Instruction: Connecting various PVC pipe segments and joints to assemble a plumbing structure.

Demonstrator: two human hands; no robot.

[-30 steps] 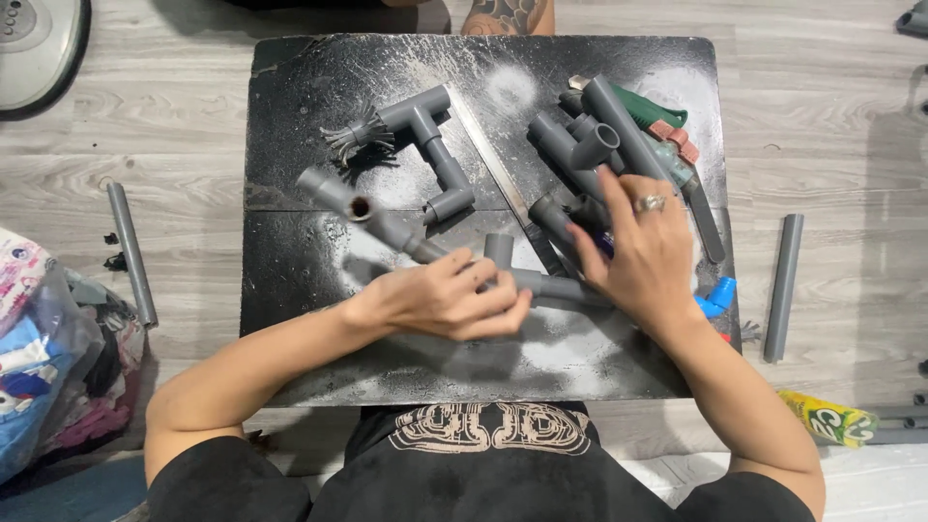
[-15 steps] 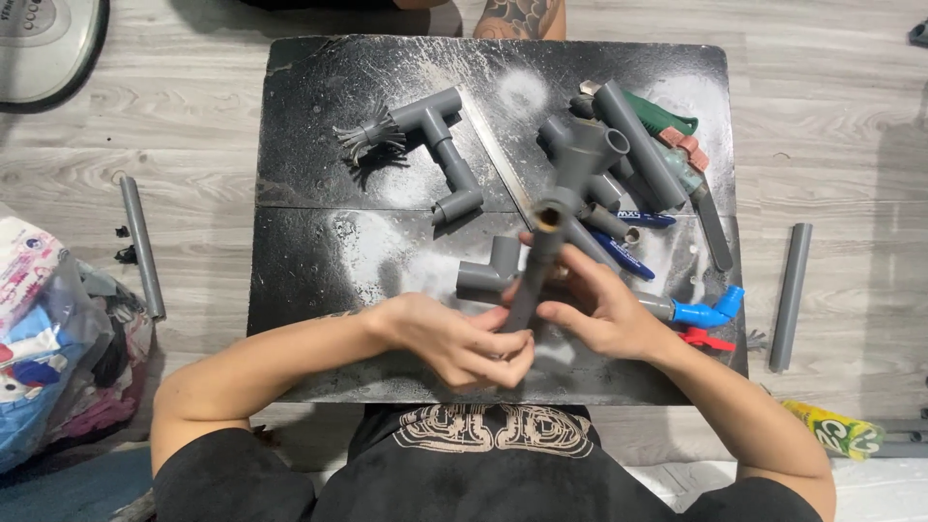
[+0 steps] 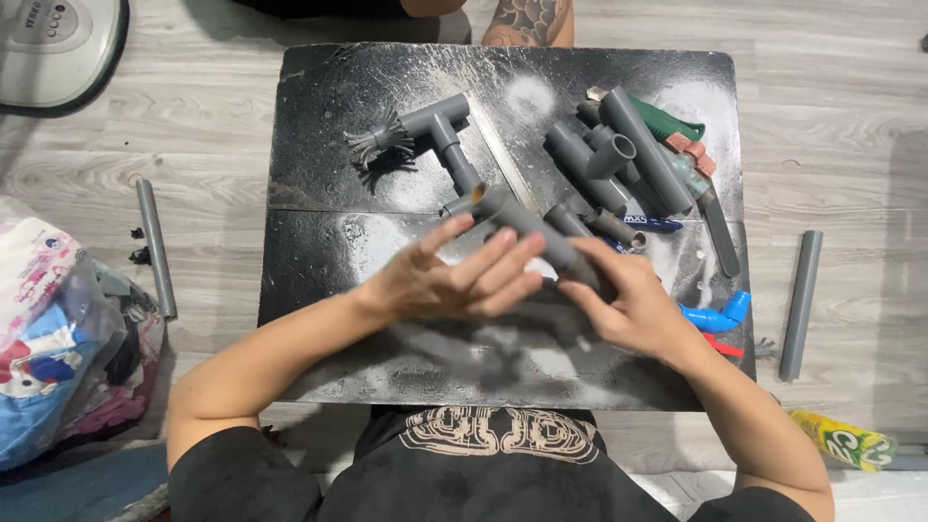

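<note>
My right hand [image 3: 633, 307] grips a grey plastic pipe piece with a fitting on its far end [image 3: 527, 220], held above the black board [image 3: 329, 106] and slanting up to the left. My left hand [image 3: 454, 280] lies against the same pipe with its fingers stretched out flat and apart, blurred by motion. A grey T-shaped pipe assembly [image 3: 440, 130] with a frayed bundle at its left end lies at the board's upper middle. Several more grey pipes and fittings [image 3: 619, 159] are heaped at the upper right.
A blue elbow fitting [image 3: 715, 316] and a red piece sit at the board's right edge. Loose grey pipes lie on the wooden floor at the left [image 3: 155, 246] and right [image 3: 800, 302]. A bag of cloth [image 3: 48, 338] sits at the left. Another person's leg [image 3: 527, 21] shows at the top.
The right hand left the pile, lifted a pipe with a fitting in front of me, and now tilts it leftward. The left hand went from curled fingers to stretched-out fingers on it.
</note>
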